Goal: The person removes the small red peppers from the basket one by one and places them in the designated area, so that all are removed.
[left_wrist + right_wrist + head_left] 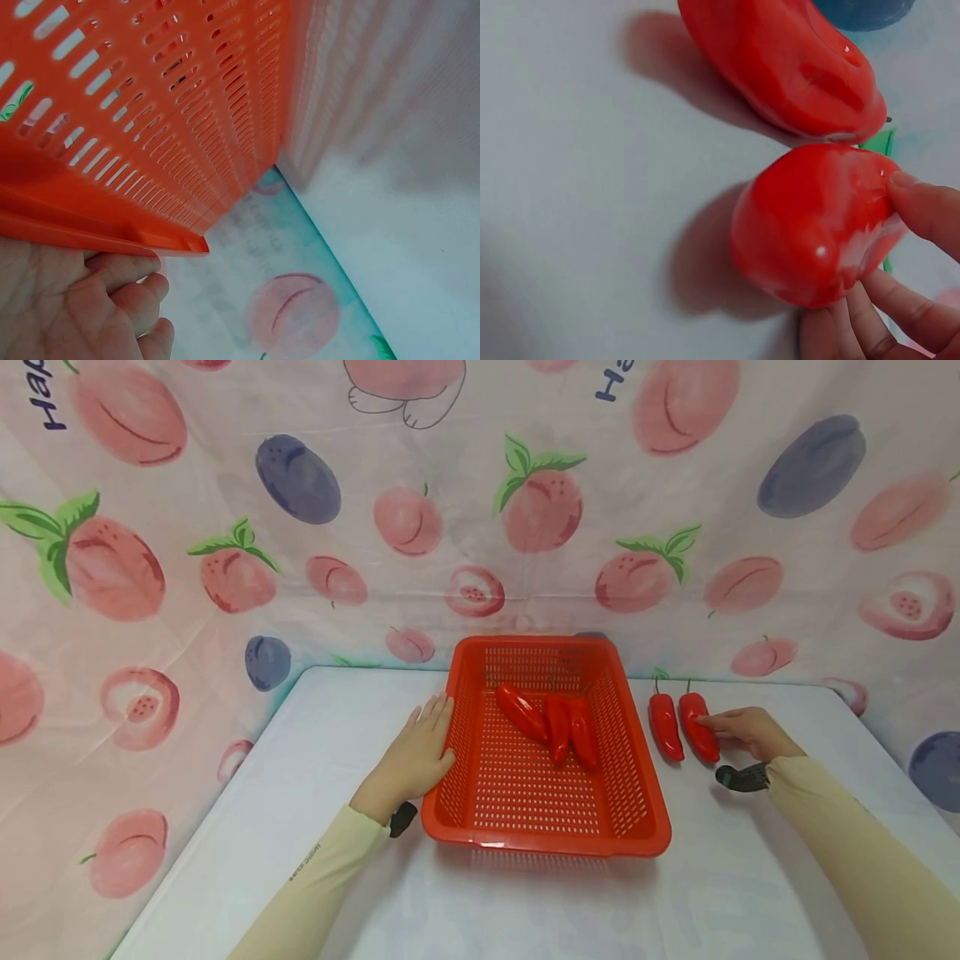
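A red plastic basket (536,839) stands on the white table with three red chili peppers (522,714) lying inside. My left hand (416,752) rests along the basket's left rim, fingers extended; from the left wrist view, that hand (82,307) touches the rim (97,240) from outside. Right of the basket, two more red chili peppers lie side by side. My right hand (742,731) pinches the outer chili pepper (697,727) between thumb and fingers, also visible in the right wrist view (817,225). Beside it lies the other chili pepper (664,727), untouched.
The white table (300,760) meets a fruit-printed cloth (525,593) hanging behind it and along the left side. A black wrist device (742,777) sits under my right wrist, another (402,819) under the left.
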The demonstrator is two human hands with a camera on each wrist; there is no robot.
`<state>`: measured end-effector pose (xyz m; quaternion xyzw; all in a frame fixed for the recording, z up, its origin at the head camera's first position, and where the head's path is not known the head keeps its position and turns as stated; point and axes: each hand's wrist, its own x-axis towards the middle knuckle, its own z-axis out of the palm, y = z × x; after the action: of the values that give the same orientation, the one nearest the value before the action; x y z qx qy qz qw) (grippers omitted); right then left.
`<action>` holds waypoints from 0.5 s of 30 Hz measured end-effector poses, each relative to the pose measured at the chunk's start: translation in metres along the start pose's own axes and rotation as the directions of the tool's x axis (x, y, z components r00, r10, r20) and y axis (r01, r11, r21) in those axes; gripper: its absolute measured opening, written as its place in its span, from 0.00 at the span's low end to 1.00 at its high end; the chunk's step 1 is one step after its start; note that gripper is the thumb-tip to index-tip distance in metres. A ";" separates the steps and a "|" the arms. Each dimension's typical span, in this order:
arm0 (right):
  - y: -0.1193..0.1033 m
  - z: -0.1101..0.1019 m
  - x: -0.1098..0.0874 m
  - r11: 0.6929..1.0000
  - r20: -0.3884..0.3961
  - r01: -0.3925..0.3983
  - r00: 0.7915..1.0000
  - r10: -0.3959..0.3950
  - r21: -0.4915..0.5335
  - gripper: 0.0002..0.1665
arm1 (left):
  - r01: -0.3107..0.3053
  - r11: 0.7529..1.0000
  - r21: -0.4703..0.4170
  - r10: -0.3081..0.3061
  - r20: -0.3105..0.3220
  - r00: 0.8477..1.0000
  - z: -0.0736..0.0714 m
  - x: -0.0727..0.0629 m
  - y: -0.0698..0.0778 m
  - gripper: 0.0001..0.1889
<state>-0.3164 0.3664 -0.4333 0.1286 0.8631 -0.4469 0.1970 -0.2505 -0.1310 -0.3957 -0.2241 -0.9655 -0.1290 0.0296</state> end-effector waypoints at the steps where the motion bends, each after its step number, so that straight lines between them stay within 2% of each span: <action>1: 0.001 -0.001 0.000 1.000 0.006 0.005 1.000 -0.005 -0.005 0.46 | -0.002 1.000 -0.001 0.001 -0.002 1.000 0.000 0.000 0.000 0.36; 9: 0.010 -0.005 -0.006 0.997 0.057 0.080 0.995 -0.079 -0.016 0.48 | 0.006 1.000 0.020 -0.007 0.019 1.000 -0.001 -0.001 0.000 0.37; 15: 0.019 -0.013 -0.005 0.994 0.093 0.104 0.990 -0.101 -0.027 0.51 | 0.007 1.000 0.014 -0.008 0.019 1.000 -0.001 0.000 0.000 0.37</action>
<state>-0.3077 0.3878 -0.4381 0.0601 0.8657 -0.4480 0.2151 -0.2505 -0.1313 -0.3948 -0.2214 -0.9675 -0.1200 0.0213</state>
